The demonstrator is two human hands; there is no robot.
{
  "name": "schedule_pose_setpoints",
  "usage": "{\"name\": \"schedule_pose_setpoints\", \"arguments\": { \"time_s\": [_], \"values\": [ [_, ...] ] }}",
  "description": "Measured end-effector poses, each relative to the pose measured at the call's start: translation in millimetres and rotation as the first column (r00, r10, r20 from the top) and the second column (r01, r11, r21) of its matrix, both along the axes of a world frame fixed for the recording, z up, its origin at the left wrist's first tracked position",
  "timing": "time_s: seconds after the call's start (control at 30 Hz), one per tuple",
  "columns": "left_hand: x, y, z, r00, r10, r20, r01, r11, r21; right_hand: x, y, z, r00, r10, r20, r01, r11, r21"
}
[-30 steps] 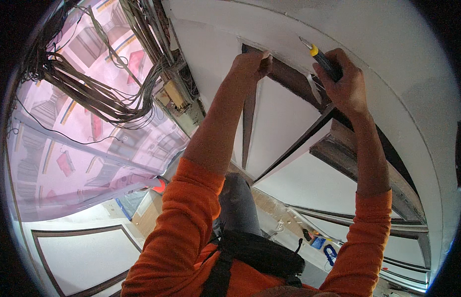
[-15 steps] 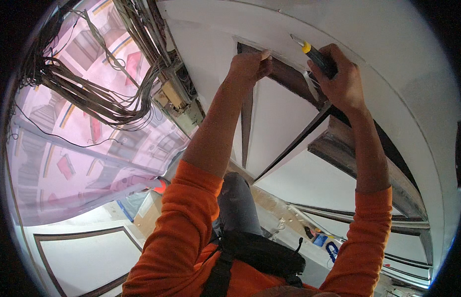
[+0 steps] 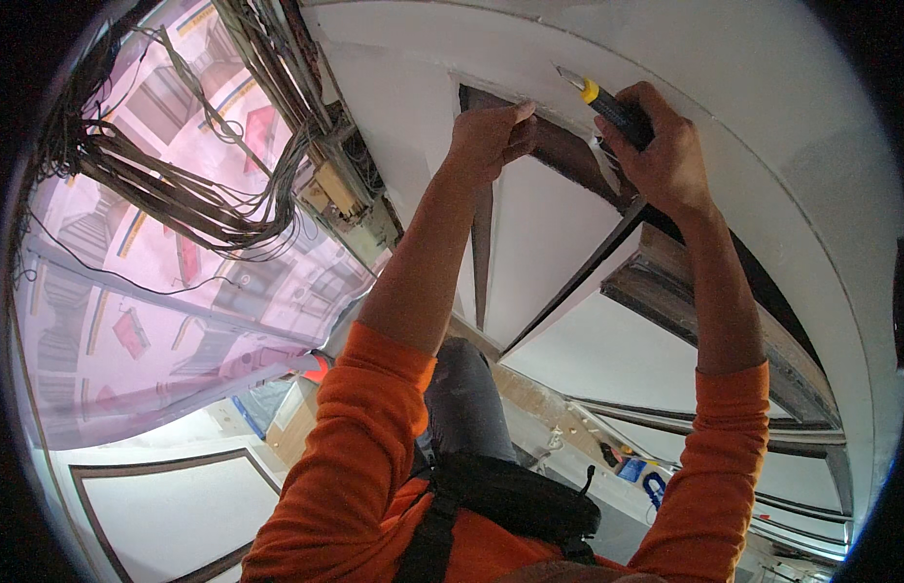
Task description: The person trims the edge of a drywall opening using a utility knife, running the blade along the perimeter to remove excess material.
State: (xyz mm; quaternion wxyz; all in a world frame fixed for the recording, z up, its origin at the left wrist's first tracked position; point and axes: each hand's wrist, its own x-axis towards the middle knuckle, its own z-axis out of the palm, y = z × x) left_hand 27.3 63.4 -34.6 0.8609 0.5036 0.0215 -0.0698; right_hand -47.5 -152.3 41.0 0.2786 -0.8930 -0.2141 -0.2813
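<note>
My right hand (image 3: 661, 151) is wrapped around a utility knife (image 3: 622, 119) with a black and yellow handle. Its blade points up and left, apart from the white panel surface behind it. To the left, my left hand (image 3: 491, 141) is closed, thumb and fingertips pressed together at the upper edge of a dark brown trim strip (image 3: 578, 160). Whatever those fingers pinch, if anything, is too small to make out. Below my right hand, a thin pale scrap (image 3: 607, 155) shows against the dark trim.
Bundled cables (image 3: 194, 199) hang at the left before a pink patterned sheet (image 3: 131, 291). White panels with dark frames (image 3: 170, 510) stand around me. A dark, worn ledge (image 3: 704, 301) lies beside my right forearm. Lower down are a blue clamp-like item (image 3: 654, 489) and small tools.
The knife and my right hand have shifted slightly left. The pale scrap beneath that hand shows less than before. My left hand stays at the trim's edge.
</note>
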Motion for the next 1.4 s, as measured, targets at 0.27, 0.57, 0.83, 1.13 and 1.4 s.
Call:
{"name": "schedule_pose_setpoints", "arguments": {
  "time_s": [0.27,0.57,0.83,1.13,1.4],
  "values": [
    [29,14,-24,0.980,-0.195,0.028,0.197,0.978,-0.072,3,0,-2,1.000,0.009,0.007,-0.009,1.000,0.011],
    [6,-4,-17,0.996,-0.078,-0.038,0.077,0.996,-0.049,3,-4,-4,0.999,0.028,0.020,-0.028,1.000,0.001],
    [7,-2,-9,0.991,-0.129,-0.026,0.129,0.992,-0.010,3,-3,-3,0.999,0.030,0.036,-0.030,0.999,-0.013],
    [-2,-8,-16,0.996,-0.057,-0.062,0.050,0.992,-0.116,5,-2,-6,0.998,0.037,0.058,-0.037,0.999,-0.011],
    [-10,-12,-6,0.999,0.004,-0.047,-0.002,0.999,0.034,7,-1,-7,0.993,0.067,0.093,-0.065,0.998,-0.020]
  ]
}}
